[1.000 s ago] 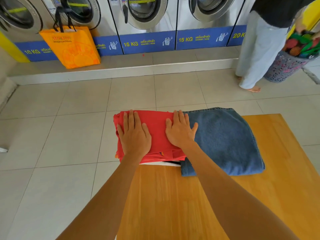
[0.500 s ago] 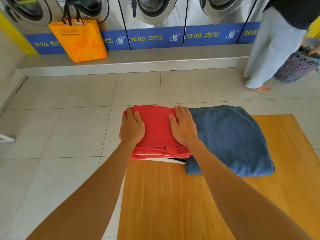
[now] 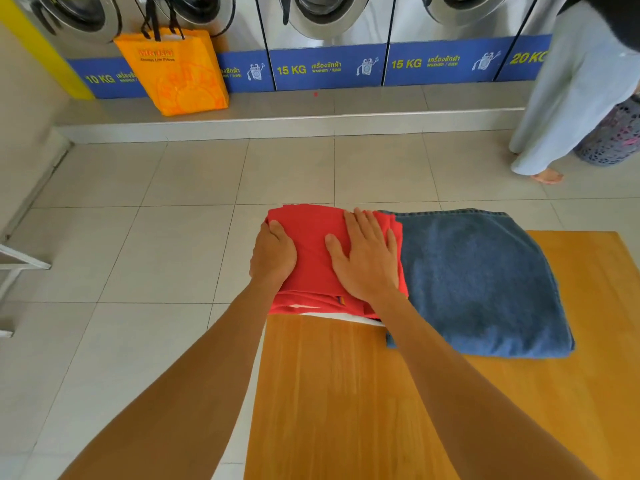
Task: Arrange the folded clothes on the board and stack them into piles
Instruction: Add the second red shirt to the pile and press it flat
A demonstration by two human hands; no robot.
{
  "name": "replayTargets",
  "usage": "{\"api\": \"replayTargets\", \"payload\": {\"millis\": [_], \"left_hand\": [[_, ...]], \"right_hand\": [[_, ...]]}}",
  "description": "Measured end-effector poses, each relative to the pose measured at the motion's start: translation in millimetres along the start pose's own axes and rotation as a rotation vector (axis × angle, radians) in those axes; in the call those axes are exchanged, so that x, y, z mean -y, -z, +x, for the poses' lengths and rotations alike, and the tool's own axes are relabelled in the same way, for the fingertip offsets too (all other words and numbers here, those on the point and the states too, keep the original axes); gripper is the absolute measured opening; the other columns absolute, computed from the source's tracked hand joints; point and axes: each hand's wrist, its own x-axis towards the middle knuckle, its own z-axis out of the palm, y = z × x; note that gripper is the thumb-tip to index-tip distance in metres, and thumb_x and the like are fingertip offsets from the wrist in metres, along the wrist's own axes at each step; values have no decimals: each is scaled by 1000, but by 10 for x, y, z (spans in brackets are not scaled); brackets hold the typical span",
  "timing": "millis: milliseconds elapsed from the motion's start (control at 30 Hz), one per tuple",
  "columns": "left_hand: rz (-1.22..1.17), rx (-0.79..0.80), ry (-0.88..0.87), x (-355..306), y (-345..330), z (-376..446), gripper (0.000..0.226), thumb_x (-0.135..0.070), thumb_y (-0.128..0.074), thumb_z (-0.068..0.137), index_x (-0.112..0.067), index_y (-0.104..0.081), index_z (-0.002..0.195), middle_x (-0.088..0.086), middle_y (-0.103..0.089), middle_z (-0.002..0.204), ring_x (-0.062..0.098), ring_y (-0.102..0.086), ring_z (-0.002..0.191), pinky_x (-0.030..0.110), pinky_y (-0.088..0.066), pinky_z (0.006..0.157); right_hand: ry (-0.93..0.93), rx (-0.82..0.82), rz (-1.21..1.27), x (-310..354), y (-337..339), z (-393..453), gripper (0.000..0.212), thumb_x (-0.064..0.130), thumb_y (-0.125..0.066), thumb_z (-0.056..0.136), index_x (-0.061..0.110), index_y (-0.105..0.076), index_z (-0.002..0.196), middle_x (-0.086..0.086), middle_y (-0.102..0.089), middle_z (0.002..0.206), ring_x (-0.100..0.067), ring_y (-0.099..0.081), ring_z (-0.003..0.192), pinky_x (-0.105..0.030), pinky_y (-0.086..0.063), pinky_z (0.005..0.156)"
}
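Change over the last second: left hand (image 3: pixel 273 252) has gone from lying flat on top of the folded red cloth stack (image 3: pixel 317 237) to sitting at its left edge, fingers (image 3: pixel 277 226) now curled down over that side. It looks like a grip on the edge, though what's under the fingers is hidden. Right hand (image 3: pixel 367 256) has stayed flat, fingers (image 3: pixel 360 220) straight and spread, pressing the top of the stack near its right side; it holds nothing.

Red stack sits at the far left corner of the wooden table (image 3: pixel 346 393), slightly overhanging the left edge, with a white layer (image 3: pixel 332 316) showing underneath at the near side. It touches the folded blue denim-like towel (image 3: pixel 474 282) to its right, which lies flat on the table.

Read: pressing/flattening is over and this is squaring up or getting ready to lift the red pile. Two piles side by side so far. Risk: layers fanning out at the near edge if lifted by one side only.
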Motion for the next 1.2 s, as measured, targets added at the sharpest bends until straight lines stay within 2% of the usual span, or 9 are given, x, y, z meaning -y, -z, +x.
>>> {"api": "replayTargets", "payload": {"millis": [167,300,433,567,700,933,1000,1067,1200], "left_hand": [[90,-85,-63,-123,88,28,55,-47,-24,100,-16,-43,141,10,-54,136,33,-50,125,52,-42,103],[208,-248,-276,-215,264,176,36,-37,-44,97,-13,-66,113,6,-67,109,26,-60,104,45,-51,90],[164,-220,-405,-374,334,283,19,-25,-50,98,-12,-61,107,2,-65,96,21,-59,88,37,-51,78],[-12,-154,-83,-227,350,454,13,-20,-48,96,-10,-55,101,5,-56,89,23,-53,80,32,-43,62],[-227,-51,158,-204,322,550,23,-14,-58,87,-13,-53,65,5,-51,68,22,-49,75,30,-37,59],[-328,160,229,-406,399,601,21,-35,-68,86,-15,-62,89,6,-66,94,24,-64,87,40,-54,84],[-308,90,174,-363,378,609,12,-23,-63,89,-15,-65,97,8,-66,103,24,-63,92,39,-54,82],[-333,-8,165,-293,381,609,22,-14,-58,88,-19,-66,108,5,-65,108,19,-59,86,34,-51,74],[-348,-46,198,-281,409,583,10,-16,-54,92,-15,-63,87,0,-54,75,18,-52,74,31,-43,67]], "right_hand": [[0,26,-41,0,33,81,61,58,-21,100,36,-21,157,0,-20,167,-20,-10,155,-57,-7,123],[-39,69,-56,22,44,95,54,57,-20,102,47,-20,155,1,-17,167,-20,-7,155,-61,-5,121],[-64,75,-41,26,55,102,55,58,-20,101,46,-20,155,1,-17,167,-19,-6,155,-62,-5,121],[-60,64,-13,6,59,81,55,59,-21,101,48,-22,154,2,-19,167,-19,-8,155,-62,-6,121],[-74,43,-6,15,39,85,54,59,-23,100,48,-25,153,3,-21,166,-18,-9,155,-61,-6,121],[-86,1,-25,39,-2,79,54,58,-24,101,46,-28,153,1,-24,165,-19,-12,154,-61,-8,121],[-87,4,-20,35,1,82,54,58,-24,101,46,-28,153,2,-25,165,-19,-13,154,-61,-10,120],[-81,12,-12,30,10,81,54,58,-23,100,46,-27,153,2,-24,165,-19,-13,154,-62,-10,120],[-82,13,0,17,17,86,54,59,-24,100,47,-27,153,2,-24,165,-19,-13,154,-61,-10,120]]}}
